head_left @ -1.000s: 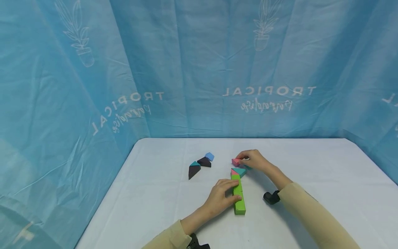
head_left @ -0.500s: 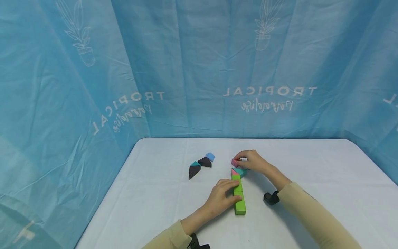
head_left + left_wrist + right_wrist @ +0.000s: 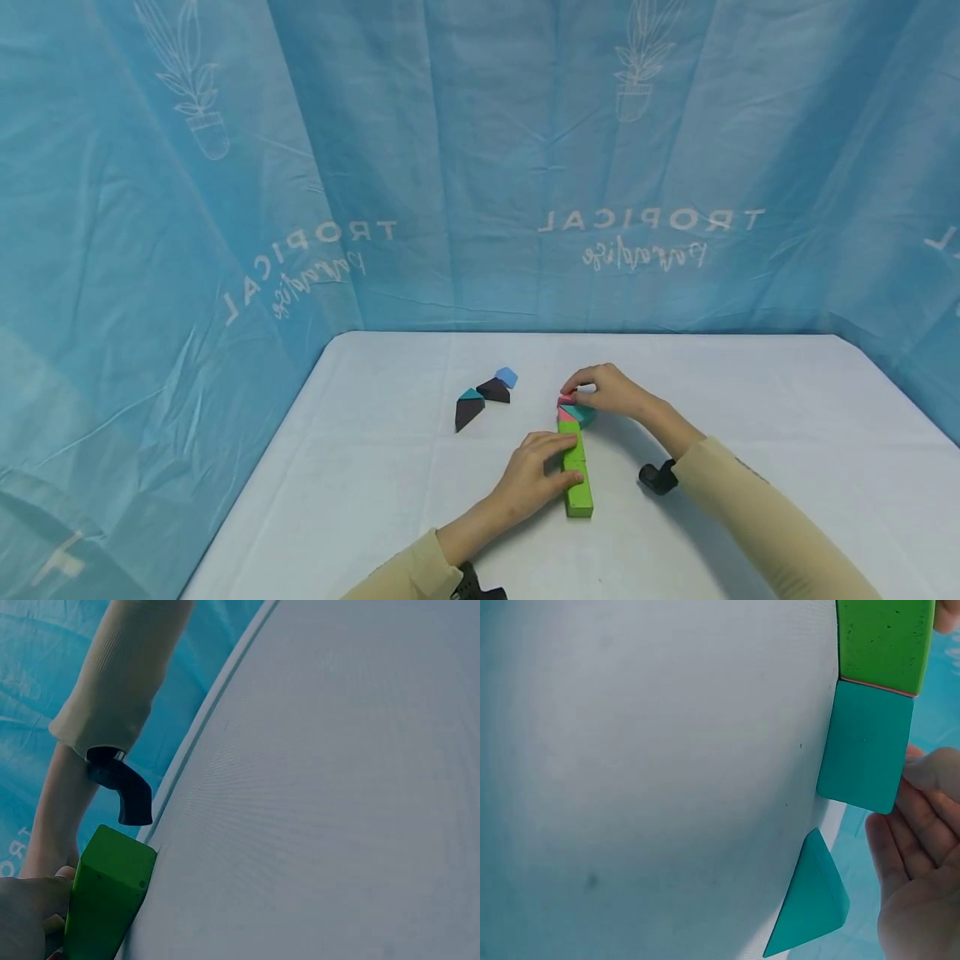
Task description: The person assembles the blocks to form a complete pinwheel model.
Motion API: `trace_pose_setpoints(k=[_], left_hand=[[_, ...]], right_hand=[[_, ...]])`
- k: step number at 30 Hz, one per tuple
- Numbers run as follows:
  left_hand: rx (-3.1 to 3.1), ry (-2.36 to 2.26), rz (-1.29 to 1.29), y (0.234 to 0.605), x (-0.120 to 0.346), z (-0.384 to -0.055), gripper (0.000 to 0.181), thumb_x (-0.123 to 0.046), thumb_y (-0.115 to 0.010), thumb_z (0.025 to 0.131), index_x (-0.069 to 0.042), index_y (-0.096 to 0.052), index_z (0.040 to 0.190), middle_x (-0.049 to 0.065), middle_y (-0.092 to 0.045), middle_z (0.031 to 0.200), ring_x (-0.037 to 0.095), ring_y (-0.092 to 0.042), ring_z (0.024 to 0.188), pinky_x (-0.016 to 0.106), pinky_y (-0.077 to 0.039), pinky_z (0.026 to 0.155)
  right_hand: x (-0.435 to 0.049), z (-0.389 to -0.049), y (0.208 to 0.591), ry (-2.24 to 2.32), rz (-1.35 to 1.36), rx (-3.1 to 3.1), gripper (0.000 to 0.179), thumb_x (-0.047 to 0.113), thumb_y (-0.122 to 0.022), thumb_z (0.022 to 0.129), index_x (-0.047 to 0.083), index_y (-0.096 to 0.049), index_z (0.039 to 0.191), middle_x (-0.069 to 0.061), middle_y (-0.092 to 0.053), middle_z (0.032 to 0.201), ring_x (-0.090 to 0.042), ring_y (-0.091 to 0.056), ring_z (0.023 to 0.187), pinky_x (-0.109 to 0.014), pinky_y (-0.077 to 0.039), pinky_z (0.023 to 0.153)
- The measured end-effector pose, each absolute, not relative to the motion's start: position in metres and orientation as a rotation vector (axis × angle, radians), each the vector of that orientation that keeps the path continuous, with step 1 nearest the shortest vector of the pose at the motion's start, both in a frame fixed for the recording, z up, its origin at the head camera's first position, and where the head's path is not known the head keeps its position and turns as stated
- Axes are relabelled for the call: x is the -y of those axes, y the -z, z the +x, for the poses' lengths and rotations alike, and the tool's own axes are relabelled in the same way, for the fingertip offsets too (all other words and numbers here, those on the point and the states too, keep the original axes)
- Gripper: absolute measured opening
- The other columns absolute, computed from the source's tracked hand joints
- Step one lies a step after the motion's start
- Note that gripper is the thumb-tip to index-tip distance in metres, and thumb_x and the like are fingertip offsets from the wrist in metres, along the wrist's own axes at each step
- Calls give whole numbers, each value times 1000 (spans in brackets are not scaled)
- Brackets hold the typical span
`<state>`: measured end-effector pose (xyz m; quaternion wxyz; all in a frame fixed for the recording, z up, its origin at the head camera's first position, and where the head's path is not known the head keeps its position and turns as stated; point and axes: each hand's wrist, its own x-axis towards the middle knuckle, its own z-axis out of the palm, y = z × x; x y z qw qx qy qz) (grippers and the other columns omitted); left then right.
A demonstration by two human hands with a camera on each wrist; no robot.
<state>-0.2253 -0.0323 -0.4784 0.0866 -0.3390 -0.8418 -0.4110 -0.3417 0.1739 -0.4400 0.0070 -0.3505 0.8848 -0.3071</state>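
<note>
While the person's left hand (image 3: 528, 475) rests as before across the bright green, smooth-faced blocks (image 3: 575, 457), its thumb and fingers set well apart on top, the small pink angular block (image 3: 566, 401) has been drawn back toward the person, to the far end of the row. There the right hand (image 3: 606, 390) holds it in a narrow pinch, just by the pink-faced wedge (image 3: 564, 415) and the larger teal wedge (image 3: 579, 412) that cap the green; this seems to bring one more piece up to the line (whether it touches those wedges cannot be told beneath the fingertips). The surface is a table under white cloth (image 3: 360, 433): left of the row lie two black angular blocks (image 3: 469, 413), a small teal triangular piece (image 3: 470, 394) against them and a blue pentagonal block (image 3: 506, 377), while the right wrist view shows a loose teal triangular block (image 3: 810, 900) apart from the row. Beyond, a blue fabric curtain (image 3: 480, 167) wraps from the left side across the back to the right, printed with pale potted plants and mirror-reversed lettering.
</note>
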Motion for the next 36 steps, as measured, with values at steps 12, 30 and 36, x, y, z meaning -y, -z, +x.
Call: trace_pose_setpoints(k=[12,30,36], left_hand=[[2530,1241,-990,479,33,-225,49,-33,-70,86,-8,-60,127,-2,-59,127,14,-45,120,37,-38,100],[2509,1245,-1020,477,34,-225,49,-31,-70,86,-5,-60,126,0,-59,127,15,-47,119,34,-37,100],[2503,1251,-1016,478,34,-224,49,-31,-70,86,-5,-60,126,0,-59,127,15,-47,119,34,-38,100]], right_hand=[[-183,-346,440,1246,-709,-2736,25,24,-62,93,4,-72,104,-2,-70,99,-23,-62,98,-42,-50,85],[-184,-352,445,1165,-910,-2547,16,10,-59,93,8,-73,100,-2,-69,98,-18,-60,91,-35,-49,81],[-182,-351,441,1124,-924,-2530,21,1,-54,92,9,-73,96,-1,-68,96,-16,-60,88,-33,-49,81]])
